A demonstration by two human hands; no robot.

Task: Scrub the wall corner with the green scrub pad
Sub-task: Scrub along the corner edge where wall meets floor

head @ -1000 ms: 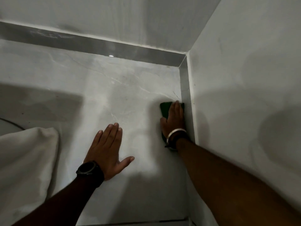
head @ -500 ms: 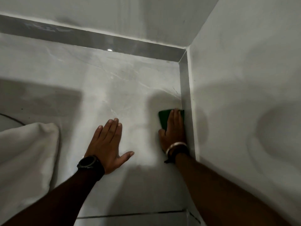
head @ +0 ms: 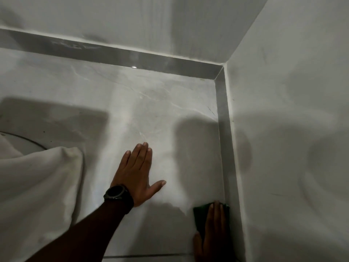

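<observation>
The green scrub pad (head: 200, 217) lies flat on the grey marble floor, pressed against the grey skirting strip (head: 224, 140) that runs along the right wall up to the corner (head: 222, 67). My right hand (head: 212, 233) rests flat on top of the pad near the bottom edge of the view, fingers together, covering most of it. My left hand (head: 137, 174), with a black watch on the wrist, lies flat and spread on the floor to the left of the pad, apart from it.
A white cloth (head: 37, 195) is bunched at the lower left, with a curved white edge (head: 22, 140) behind it. White walls rise at the back and right. A tile joint (head: 143, 255) crosses the floor near the bottom.
My right hand has slid the pad back along the right skirting, away from the corner and toward me. The left hand has stayed planted on the floor.
</observation>
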